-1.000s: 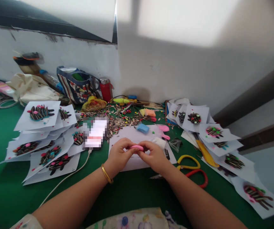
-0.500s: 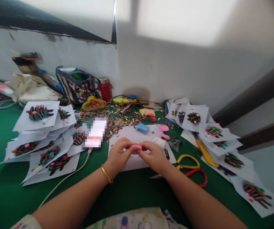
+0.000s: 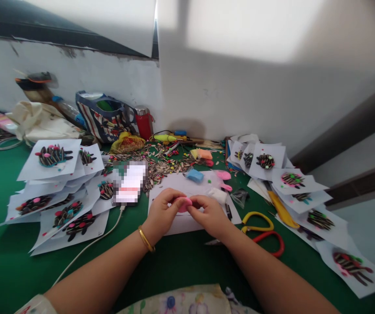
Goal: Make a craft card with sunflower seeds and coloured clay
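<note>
Between my two hands is a flattened piece of pink modelling clay (image 3: 184, 203). My left hand (image 3: 163, 212) pinches its left side between thumb and fingers, and my right hand (image 3: 209, 213) pinches its right edge. Both hands are above a white sheet of paper (image 3: 180, 227) on the green table. Beyond them on the sheet lie a blue block of clay (image 3: 195, 175), a white lump (image 3: 218, 196) and more pink clay (image 3: 224, 175). Scissors (image 3: 261, 222) with one yellow and one red handle lie beside my right wrist, their blades partly hidden by it.
Sheets with sunflower-seed pictures are stacked at left (image 3: 53, 159) and right (image 3: 300, 179). A phone (image 3: 130, 183) trails a white cable. Loose sunflower seeds (image 3: 161, 163) spread behind it, near a red flask (image 3: 144, 123) and a striped bag (image 3: 104, 117). A yellow-handled cutter (image 3: 283, 207) lies at right.
The pink clay has turned between my fingers, so its flat round face now shows more. My hands have barely shifted, and the things on the table stay where they were.
</note>
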